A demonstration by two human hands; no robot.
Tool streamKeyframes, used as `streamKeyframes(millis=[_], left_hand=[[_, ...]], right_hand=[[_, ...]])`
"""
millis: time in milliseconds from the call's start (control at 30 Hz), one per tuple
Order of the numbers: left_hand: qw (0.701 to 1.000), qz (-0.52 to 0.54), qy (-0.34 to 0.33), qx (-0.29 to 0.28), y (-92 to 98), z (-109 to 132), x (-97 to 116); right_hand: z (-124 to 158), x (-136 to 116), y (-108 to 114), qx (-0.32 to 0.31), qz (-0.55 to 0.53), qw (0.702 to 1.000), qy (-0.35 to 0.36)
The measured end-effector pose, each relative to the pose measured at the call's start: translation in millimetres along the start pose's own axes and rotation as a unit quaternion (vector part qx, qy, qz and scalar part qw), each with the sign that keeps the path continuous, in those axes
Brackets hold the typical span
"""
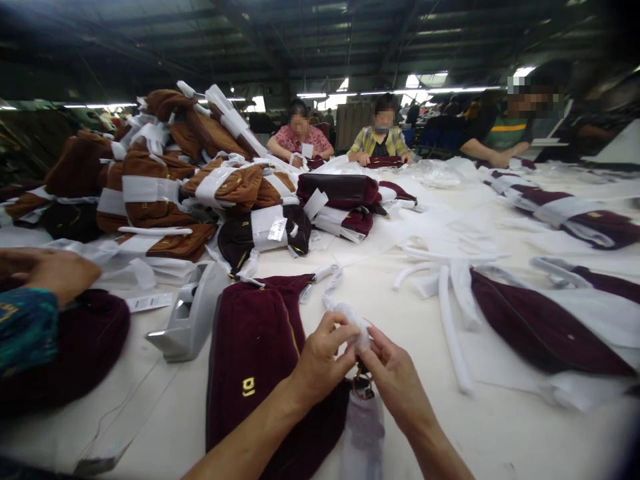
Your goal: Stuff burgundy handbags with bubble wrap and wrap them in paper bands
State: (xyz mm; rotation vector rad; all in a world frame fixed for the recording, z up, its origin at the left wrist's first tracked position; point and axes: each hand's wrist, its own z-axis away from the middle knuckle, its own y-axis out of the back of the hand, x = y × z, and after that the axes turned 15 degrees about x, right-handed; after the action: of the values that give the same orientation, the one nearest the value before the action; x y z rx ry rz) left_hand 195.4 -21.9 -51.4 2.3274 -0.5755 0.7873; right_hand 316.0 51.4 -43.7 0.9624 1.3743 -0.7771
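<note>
A maroon bag (pixel 255 340) with gold letters and a gold zipper lies on the white table below me. Over its right side, my left hand (pixel 325 350) pinches a strap wrapped in white tissue (pixel 350 317). My right hand (pixel 390 363) closes on the same wrapped strap from the right, its fingers near those of my left hand. Just below the fingertips is a metal ring (pixel 363 385), and a piece in translucent wrapping (pixel 363 433) hangs down from it.
Left of the bag stands a grey tape dispenser (pixel 187 317), beside another person's hand (pixel 60 273) over a maroon bag. Brown bags (pixel 150 180) are heaped behind. White foam tubes (pixel 453 333) and a maroon bag (pixel 545 323) lie right. Three people work across the table.
</note>
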Motion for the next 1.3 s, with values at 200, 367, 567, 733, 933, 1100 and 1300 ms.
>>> streamKeyframes(millis=[200,367,567,733,933,1100,1300], left_hand=[[1.0,0.0,0.001,-0.001,-8.7,0.7,-17.7],[0.995,0.031,0.079,-0.06,-10.8,-7.2,-26.8],[0.98,0.084,0.179,0.007,-10.1,-1.0,-27.5],[0.955,0.112,0.273,-0.009,-17.0,4.9,-43.9],[0.942,0.115,0.314,-0.011,-21.2,4.6,-28.3],[0.947,0.101,0.303,-0.004,-23.7,2.4,-16.4],[0.943,0.103,0.315,-0.038,-29.7,10.5,-33.6]], right_hand=[[-2.3,8.2,1.2,-0.006,0.05,0.996,0.079],[3.1,15.9,2.5,0.046,0.094,0.99,0.098],[4.8,16.0,-0.9,0.064,0.018,0.99,0.122],[2.8,18.7,-0.5,0.068,0.017,0.985,0.155],[-0.7,29.6,-2.5,0.058,-0.058,0.995,0.055],[-3.8,40.4,-6.7,0.067,-0.12,0.99,0.008],[-9.9,48.4,-11.1,0.081,-0.219,0.957,-0.17]])
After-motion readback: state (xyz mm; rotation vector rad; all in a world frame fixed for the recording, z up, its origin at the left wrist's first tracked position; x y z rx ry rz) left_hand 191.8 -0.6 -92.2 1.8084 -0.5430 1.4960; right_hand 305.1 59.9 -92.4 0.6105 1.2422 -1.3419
